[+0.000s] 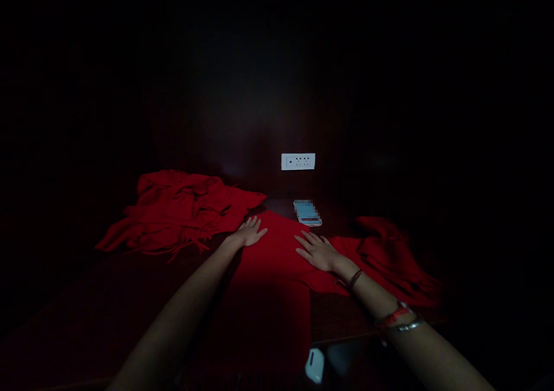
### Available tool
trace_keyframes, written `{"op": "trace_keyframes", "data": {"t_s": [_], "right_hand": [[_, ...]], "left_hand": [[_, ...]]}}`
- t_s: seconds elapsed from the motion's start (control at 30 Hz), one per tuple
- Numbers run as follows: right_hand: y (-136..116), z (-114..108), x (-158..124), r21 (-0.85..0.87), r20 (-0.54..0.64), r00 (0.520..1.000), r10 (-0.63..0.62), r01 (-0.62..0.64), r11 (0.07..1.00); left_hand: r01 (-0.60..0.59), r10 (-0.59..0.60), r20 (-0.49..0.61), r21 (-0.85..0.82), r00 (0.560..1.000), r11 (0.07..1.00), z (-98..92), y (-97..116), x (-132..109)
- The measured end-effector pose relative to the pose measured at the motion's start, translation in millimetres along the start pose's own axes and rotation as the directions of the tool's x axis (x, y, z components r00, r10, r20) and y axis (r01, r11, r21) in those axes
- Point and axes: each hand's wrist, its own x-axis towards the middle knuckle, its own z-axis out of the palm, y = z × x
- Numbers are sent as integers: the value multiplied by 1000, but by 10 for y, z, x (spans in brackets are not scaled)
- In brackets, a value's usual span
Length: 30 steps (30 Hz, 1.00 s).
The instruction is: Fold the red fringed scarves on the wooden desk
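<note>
A red fringed scarf lies spread over the dark tabletop, its near end hanging past the front edge. My left hand rests flat on the scarf's far left part, fingers extended. Across from it, my right hand presses flat on the scarf's right side with fingers spread. To the left is a crumpled heap of red fringed cloth. More bunched red cloth lies to the right of my right hand; whether it joins the scarf is hard to tell.
A phone with a lit, blurred screen lies behind the scarf. On the dark wall is a white socket panel. Below the table's front edge shows a white object I cannot identify. The surroundings are very dark.
</note>
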Motion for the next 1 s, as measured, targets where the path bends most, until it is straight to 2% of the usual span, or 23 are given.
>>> {"op": "trace_keyframes", "data": {"t_s": [0.13,0.23,0.3,0.4,0.43,0.5,0.6,0.73,0.83,1.0], "right_hand": [[-2,-4,-1,21,11,1000,8,-8,1000],[4,5,6,21,4,1000,24,-24,999],[8,15,13,19,-11,1000,26,-26,999],[4,21,18,18,-27,999,17,-17,1000],[0,19,17,16,-30,999,16,-15,1000],[-6,5,10,14,-30,999,14,-13,1000],[24,-37,-18,17,-46,999,17,-16,1000],[183,-114,-63,35,-161,980,118,-114,993],[325,-158,-70,36,-141,964,228,-225,974],[409,-177,-46,22,-228,947,226,-227,974]], "left_hand": [[34,-34,10,7,999,999,69,-38,109],[33,-32,-26,14,999,999,56,-29,48],[-2,5,-128,24,992,1000,11,10,-63],[-142,145,-285,31,948,989,-38,108,-301],[-198,197,-276,26,941,980,-37,144,-383],[-259,255,-164,-4,953,966,-6,209,-518],[-229,229,5,-42,973,973,63,261,-606],[-217,219,43,-48,975,975,69,267,-585],[-228,231,61,-50,971,972,18,269,-580],[-190,194,89,-56,977,980,-17,170,-582]]}}
